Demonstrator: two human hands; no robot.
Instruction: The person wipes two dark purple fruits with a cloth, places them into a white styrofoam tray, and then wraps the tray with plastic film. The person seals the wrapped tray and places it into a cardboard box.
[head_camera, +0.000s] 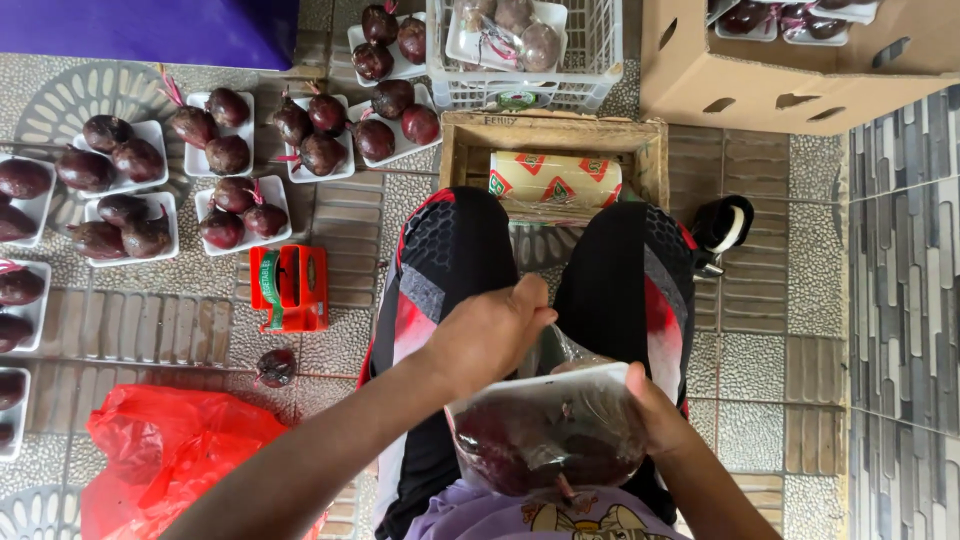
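I've got the tray of beetroot (548, 430) in my lap. My right hand (655, 415) grips its edge to steady it, while my left hand (490, 335) pinches the cling film (560, 350) taut just above it. Roll of film (555, 180) sits ahead in its wooden box (455, 150).

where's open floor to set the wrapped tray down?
Bare tile lies right of the knees, between the black shoe and the grey wall. A smaller patch sits between the orange dispenser and red bag. The beet trays on the left are crowded.
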